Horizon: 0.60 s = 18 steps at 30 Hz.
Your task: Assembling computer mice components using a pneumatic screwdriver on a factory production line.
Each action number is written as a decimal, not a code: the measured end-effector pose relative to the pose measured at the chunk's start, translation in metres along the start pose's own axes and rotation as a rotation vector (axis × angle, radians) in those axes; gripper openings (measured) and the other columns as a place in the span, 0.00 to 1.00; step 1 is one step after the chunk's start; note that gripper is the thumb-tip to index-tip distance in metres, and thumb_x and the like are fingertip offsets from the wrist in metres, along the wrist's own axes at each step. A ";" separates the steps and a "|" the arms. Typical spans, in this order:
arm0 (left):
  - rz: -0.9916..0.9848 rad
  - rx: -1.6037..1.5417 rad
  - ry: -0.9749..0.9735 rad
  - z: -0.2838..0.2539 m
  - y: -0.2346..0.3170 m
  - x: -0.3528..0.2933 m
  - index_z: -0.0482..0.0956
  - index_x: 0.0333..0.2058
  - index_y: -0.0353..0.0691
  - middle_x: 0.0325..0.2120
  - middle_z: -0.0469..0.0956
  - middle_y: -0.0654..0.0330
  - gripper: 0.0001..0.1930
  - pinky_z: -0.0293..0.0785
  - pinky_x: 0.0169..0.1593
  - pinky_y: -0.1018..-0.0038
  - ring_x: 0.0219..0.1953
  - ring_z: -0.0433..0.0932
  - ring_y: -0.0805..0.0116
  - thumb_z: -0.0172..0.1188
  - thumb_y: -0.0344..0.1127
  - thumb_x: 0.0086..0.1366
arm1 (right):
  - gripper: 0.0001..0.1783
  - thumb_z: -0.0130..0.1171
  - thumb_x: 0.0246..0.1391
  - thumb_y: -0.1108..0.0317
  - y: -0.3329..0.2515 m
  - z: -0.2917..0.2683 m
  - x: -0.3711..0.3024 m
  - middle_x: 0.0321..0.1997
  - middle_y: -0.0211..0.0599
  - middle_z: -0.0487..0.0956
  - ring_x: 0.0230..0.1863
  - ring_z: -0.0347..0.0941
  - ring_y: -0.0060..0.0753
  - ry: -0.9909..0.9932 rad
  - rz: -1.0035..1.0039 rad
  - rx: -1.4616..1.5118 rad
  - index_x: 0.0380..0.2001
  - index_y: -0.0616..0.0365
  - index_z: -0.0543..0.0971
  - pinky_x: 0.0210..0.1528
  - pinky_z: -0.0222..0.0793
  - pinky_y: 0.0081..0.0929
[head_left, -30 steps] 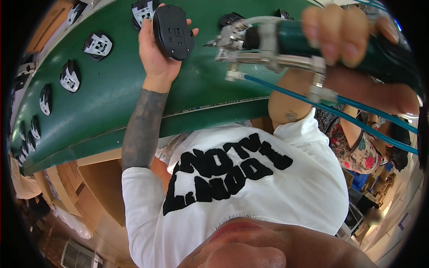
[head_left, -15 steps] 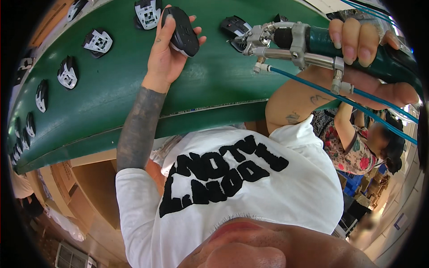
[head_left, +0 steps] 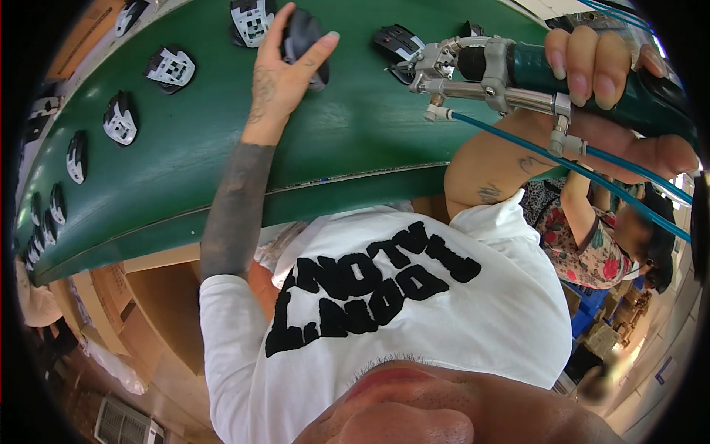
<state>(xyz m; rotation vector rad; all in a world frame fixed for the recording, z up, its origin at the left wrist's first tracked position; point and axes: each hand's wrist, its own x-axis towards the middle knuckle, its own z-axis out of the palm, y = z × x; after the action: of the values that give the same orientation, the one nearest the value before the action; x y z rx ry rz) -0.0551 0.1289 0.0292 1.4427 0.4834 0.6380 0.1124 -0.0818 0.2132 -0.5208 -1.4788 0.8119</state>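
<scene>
A black computer mouse (head_left: pixel 297 37) is in my left hand (head_left: pixel 285 81), above the green work surface. My left thumb and fingers close around its sides, and the mouse is slightly blurred. At the upper right, my right hand (head_left: pixel 614 137) wraps around the dark green handle of a tool (head_left: pixel 526 65) with silver metal fittings and blue air hoses. The metal front end of this tool points left. Near it lies a partly assembled black and white mouse (head_left: pixel 399 41), its lower part partly covered by the metal.
Several open mice with white inner frames lie in a curved row on the green belt-like surface (head_left: pixel 200 133), among them one mouse (head_left: pixel 170 68) to the left. Cardboard boxes (head_left: pixel 159 296) stand below its edge. Another person (head_left: pixel 584 237) in a flowered top is at the right.
My left hand has turned over, so its back now shows and the mouse sits higher, partly behind the fingers. My right hand keeps its grip on the tool. The view has shifted slightly.
</scene>
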 end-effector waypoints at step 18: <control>-0.045 0.117 0.102 -0.059 -0.002 0.057 0.70 0.54 0.36 0.49 0.73 0.52 0.29 0.71 0.54 0.64 0.48 0.75 0.59 0.56 0.49 0.60 | 0.36 0.49 0.54 0.34 0.045 -0.011 0.011 0.35 0.33 0.73 0.37 0.68 0.32 0.129 -0.327 -0.021 0.53 0.50 0.68 0.44 0.59 0.33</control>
<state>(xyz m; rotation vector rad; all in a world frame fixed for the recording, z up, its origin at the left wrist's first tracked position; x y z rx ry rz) -0.0509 0.2104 0.0263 1.5101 0.6396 0.6586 0.1147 -0.0424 0.1860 -0.3279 -1.4066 0.4972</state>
